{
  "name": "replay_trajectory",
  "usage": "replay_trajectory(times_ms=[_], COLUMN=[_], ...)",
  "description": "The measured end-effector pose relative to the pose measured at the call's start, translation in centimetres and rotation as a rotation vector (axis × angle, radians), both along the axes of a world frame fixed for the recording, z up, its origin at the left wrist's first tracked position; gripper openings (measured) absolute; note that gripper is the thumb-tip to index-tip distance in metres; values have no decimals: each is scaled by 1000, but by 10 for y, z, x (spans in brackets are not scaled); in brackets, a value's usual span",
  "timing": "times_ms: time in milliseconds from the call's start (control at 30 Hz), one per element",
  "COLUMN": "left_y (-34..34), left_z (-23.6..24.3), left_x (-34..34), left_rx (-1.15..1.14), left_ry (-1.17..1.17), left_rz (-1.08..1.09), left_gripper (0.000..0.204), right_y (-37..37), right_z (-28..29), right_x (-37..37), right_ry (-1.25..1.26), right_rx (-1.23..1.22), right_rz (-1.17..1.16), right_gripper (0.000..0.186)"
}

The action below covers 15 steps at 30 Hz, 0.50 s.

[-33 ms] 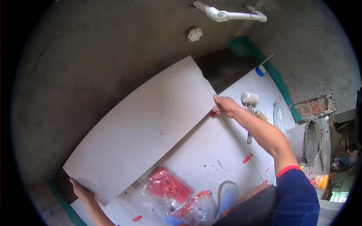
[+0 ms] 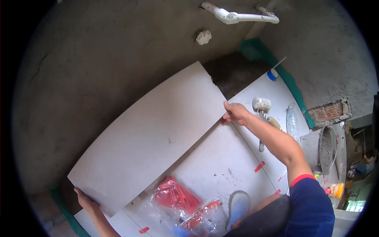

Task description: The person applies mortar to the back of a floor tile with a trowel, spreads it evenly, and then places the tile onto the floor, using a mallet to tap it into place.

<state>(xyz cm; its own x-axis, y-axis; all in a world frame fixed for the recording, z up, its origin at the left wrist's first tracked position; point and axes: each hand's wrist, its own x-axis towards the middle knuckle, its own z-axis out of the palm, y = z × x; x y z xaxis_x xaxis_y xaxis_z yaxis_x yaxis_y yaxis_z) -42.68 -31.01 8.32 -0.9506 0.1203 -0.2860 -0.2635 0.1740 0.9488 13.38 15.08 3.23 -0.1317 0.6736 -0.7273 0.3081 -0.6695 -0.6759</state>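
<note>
Holding the large white tile (image 2: 146,138) beside the wall (image 2: 98,71), the right hand (image 2: 237,113) is curling part-closed fingers around its near corner while the left hand (image 2: 86,202), fingers mostly hidden, is gripping the opposite end, both arms (image 2: 274,140) stretching wide apart.

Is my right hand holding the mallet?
No, your right hand holds the large tile, while the mallet lies on the floor.

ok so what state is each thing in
White tile, held in both hands
Left hand, gripping the tile's left end
Right hand, gripping its right corner
Mallet, lying on laid tiles
Clear bags, red pieces inside
Bucket, smeared grey
White pipe, protruding from wall
</note>
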Motion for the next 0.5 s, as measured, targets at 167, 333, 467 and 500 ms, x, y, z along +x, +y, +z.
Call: replay_trajectory(times_ms=[167, 333, 467, 500], left_y=[-8, 6, 3, 7], left_z=[-23, -39, -53, -57], left_x=[-9, -15, -48, -51], left_rx=[-39, -142, -151, -152], left_ry=[-25, -99, -79, -81], left_rz=[-8, -30, -169, -173], left_gripper=[60, 58, 58, 58], right_y=[-9, -9, -3, 0], right_z=[-5, -13, -19, -19], right_x=[3, -7, -22, -22], right_ry=[-27, -70, -84, -115], right_rx=[-9, 44, 105, 130], right_rz=[17, -32, 4, 30], right_gripper=[45, 50, 56, 56])
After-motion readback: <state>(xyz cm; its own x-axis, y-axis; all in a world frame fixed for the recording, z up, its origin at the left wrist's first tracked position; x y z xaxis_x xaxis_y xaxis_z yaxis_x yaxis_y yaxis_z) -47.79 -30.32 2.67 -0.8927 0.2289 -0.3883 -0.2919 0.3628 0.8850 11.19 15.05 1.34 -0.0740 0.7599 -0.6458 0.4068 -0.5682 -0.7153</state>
